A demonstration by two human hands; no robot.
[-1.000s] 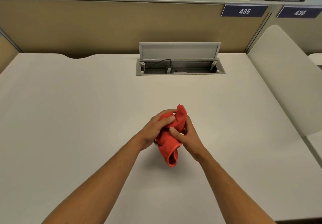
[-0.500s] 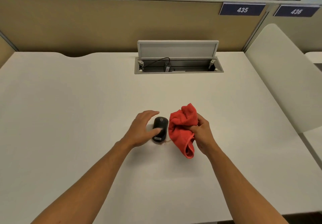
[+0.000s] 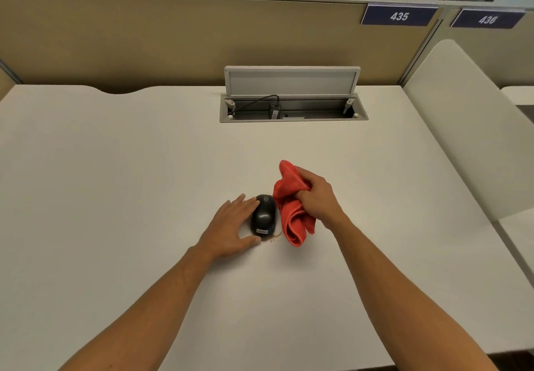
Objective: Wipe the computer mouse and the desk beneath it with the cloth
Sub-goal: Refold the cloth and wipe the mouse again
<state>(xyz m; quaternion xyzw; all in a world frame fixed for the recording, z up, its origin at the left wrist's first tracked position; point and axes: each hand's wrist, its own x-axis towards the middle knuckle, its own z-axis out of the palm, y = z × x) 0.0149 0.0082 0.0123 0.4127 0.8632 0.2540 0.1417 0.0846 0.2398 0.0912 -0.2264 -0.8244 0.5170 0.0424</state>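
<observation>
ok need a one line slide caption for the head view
Left hand rests beside a black mouse while the right hand bunches a red cloth.

A cable tray (image 3: 293, 116) with its lid (image 3: 291, 81) raised holds a black cable (image 3: 255, 102). A tan partition (image 3: 144, 38) carries plates 435 (image 3: 399, 15) and 436 (image 3: 487, 19).

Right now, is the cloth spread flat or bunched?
Bunched. The red cloth is crumpled in the right hand, folds hanging down to the desk beside the mouse.
</observation>
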